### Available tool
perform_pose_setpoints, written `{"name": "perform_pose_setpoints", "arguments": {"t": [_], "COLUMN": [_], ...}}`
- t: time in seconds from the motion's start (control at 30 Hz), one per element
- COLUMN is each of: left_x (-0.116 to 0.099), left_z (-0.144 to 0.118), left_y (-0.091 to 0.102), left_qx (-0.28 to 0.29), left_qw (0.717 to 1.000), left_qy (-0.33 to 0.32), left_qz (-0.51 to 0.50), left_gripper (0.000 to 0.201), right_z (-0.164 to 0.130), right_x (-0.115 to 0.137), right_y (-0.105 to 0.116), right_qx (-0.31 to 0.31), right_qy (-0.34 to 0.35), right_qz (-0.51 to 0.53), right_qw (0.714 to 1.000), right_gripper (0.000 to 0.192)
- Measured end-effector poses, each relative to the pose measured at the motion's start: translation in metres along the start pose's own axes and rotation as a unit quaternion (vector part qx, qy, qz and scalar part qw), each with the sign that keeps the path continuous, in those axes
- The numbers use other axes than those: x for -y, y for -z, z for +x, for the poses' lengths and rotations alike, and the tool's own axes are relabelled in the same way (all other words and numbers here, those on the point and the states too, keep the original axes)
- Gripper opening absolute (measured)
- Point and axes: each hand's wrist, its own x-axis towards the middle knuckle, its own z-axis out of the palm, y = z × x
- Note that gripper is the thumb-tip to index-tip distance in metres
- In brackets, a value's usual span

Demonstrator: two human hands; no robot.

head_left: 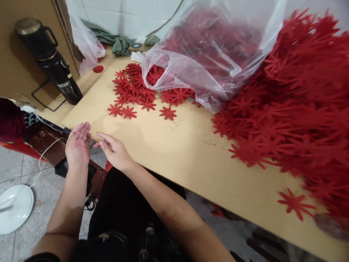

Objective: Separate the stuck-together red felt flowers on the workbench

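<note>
My left hand [78, 143] is raised near the table's front left edge, palm turned up and fingers stretched out, with nothing seen in it. Just beside it, my right hand [113, 148] points toward it, index finger extended and thumb apart. I see nothing held there either, and the hands look slightly apart. Beyond them on the tabletop [152, 145] lie red flower-shaped cutouts with narrow petals. The closest are a pair of red flower pieces [128, 112] at the edge of a loose heap [133, 85].
A clear plastic bag [188, 72] full of red pieces lies at the back. A large pile of red flowers [294, 120] covers the right side. A black vacuum flask [61, 74] stands at the left by a cardboard box [24, 76]. A white round base [16, 209] is on the floor.
</note>
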Motion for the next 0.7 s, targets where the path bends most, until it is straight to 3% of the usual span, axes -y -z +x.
{"name": "perform_pose_setpoints", "arguments": {"t": [0.1,0.2,0.3,0.37,0.43,0.53,0.6,0.7], "left_x": [-0.003,-0.005,-0.007,-0.007,-0.006,-0.003,-0.001,0.0], "left_z": [0.0,0.0,-0.001,-0.003,-0.005,-0.009,-0.012,-0.018], "left_y": [-0.003,-0.01,-0.021,-0.03,-0.04,-0.057,-0.07,-0.092], "left_qx": [0.02,0.032,0.023,0.016,0.025,0.062,0.099,0.172], "left_qw": [1.0,0.999,0.999,0.999,0.999,0.997,0.993,0.981], "left_qy": [0.012,0.003,-0.01,-0.009,-0.005,-0.014,-0.024,-0.036], "left_qz": [-0.009,0.004,0.025,0.027,0.031,0.04,0.051,0.078], "left_gripper": [0.023,0.022,0.02,0.019,0.02,0.021,0.021,0.021], "right_z": [0.003,0.003,-0.001,-0.005,-0.007,-0.005,0.0,0.009], "right_x": [-0.007,-0.013,-0.015,-0.016,-0.017,-0.021,-0.027,-0.033], "right_y": [0.016,0.042,0.078,0.106,0.133,0.166,0.18,0.186], "right_qx": [-0.072,-0.129,-0.171,-0.197,-0.228,-0.26,-0.255,-0.249], "right_qy": [-0.061,-0.068,-0.067,-0.067,-0.063,-0.077,-0.109,-0.164], "right_qz": [0.066,0.085,0.038,-0.061,-0.214,-0.415,-0.479,-0.508], "right_qw": [0.993,0.986,0.982,0.976,0.948,0.868,0.833,0.808], "right_gripper": [0.034,0.03,0.03,0.031,0.033,0.047,0.058,0.065]}}
